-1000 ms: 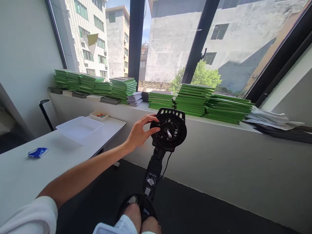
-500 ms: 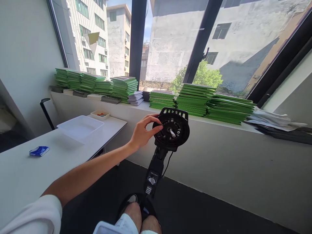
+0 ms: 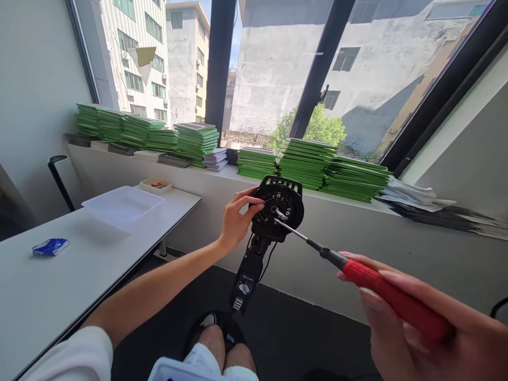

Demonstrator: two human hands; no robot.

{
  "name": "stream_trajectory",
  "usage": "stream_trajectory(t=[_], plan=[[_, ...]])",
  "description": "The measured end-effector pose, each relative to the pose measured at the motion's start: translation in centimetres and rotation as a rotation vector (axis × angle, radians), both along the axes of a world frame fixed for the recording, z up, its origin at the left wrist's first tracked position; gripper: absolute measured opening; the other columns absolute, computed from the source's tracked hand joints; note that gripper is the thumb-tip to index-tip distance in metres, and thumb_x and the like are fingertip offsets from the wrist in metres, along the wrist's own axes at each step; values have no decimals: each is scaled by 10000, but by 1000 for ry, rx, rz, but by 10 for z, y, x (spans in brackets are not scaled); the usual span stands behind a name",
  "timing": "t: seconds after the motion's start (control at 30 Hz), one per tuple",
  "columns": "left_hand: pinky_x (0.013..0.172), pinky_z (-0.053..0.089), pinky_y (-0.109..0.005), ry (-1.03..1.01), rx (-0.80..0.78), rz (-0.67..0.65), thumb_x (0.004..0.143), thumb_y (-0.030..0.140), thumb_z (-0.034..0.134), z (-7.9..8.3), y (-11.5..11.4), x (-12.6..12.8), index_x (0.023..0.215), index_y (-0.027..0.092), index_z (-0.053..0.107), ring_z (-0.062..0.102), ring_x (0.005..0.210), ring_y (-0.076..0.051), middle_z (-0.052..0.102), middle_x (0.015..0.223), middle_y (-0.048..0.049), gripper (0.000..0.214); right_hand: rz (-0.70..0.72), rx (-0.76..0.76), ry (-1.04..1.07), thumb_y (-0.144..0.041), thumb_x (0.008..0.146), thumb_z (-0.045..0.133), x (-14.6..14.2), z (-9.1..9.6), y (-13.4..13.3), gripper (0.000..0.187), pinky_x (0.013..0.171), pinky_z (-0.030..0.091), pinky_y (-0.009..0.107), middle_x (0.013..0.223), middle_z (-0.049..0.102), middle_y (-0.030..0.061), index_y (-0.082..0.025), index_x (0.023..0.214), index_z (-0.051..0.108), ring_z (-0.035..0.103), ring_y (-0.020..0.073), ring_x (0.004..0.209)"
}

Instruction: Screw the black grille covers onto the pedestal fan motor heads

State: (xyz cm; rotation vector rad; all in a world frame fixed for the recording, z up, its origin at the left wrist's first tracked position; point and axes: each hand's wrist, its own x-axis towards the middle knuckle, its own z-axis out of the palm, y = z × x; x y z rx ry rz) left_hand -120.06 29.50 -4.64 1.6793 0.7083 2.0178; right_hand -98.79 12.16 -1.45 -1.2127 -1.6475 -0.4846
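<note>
Screwdriver tip meeting the fan hub

The left hand [image 3: 235,222] is curling its fingers around the black fan head [image 3: 278,208] above the knees, while the right hand [image 3: 428,330] is wrapping closed around a red-handled screwdriver [image 3: 381,291].

Person, seen from own head: left arm bare below a short white sleeve [image 3: 75,354]. Light, whitish shorts [image 3: 202,368], knees bare below the hem. Both hands bare, no gloves, rings or watch visible.

Office-like room: white desk [image 3: 59,286], green booklet stacks [image 3: 309,161] on windowsill.
</note>
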Motion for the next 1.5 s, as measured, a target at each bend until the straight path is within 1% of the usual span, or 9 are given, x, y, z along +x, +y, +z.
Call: stream_trajectory(t=[0.07,0.17,0.33,0.43,0.6,0.73,1.03,1.4,1.5], plan=[[1043,523,-391,18,71,36,926,290,729,-2,3,-2,897,249,804,684,1173,-233,764,1237,-56,90,-15,76,-126,-460,935,668,-13,26,19,237,596,591,303,984,808,66,-256,1052,644,774,240,746],[989,557,-395,79,183,74,943,362,715,-4,7,-8,892,255,810,721,1084,-229,767,1247,-71,151,42,238,-297,-407,996,614,-31,41,33,208,621,557,269,985,803,52,-236,1114,619,773,205,770],[972,579,-404,201,226,104,987,408,647,-1,9,-18,945,259,795,738,1087,-238,756,1279,-77,214,-11,114,-455,-338,1025,559,-42,41,28,135,621,531,300,1031,795,67,-234,1090,615,770,222,788],[1023,561,-420,225,242,127,978,426,657,2,11,-18,943,262,778,707,1154,-244,735,1315,-74,207,8,146,-525,-277,1005,596,-44,45,28,156,679,550,304,1049,792,56,-240,1157,588,772,221,814],[1015,565,-421,260,342,131,992,396,639,0,17,-17,910,250,777,680,1166,-238,699,1371,-91,216,69,153,-510,-294,1028,565,-51,63,24,143,709,572,288,1019,794,49,-232,1154,593,771,206,795],[895,600,-375,273,392,200,994,356,645,-1,18,-20,887,246,775,711,1089,-220,727,1335,-97,201,28,138,-550,-301,1034,572,-54,79,22,149,658,555,268,1022,795,65,-188,1123,612,766,188,780],[883,590,-373,339,401,240,1004,406,616,3,18,-26,890,267,780,716,1077,-216,748,1303,-85,243,65,169,-601,-367,1054,526,-52,80,48,142,576,468,287,907,771,22,-233,1097,547,679,167,576],[875,602,-366,337,393,216,1007,388,615,1,24,-26,916,274,780,702,1110,-213,736,1327,-71,220,141,167,-735,-282,1059,507,-56,88,49,95,583,459,252,1020,770,44,-208,1100,548,737,164,777],[879,604,-367,331,410,198,1009,372,614,0,25,-29,932,267,775,699,1102,-212,729,1339,-79,207,14,192,-843,-367,1075,471,-59,96,44,204,490,382,266,759,720,9,-203,989,559,657,149,573]])
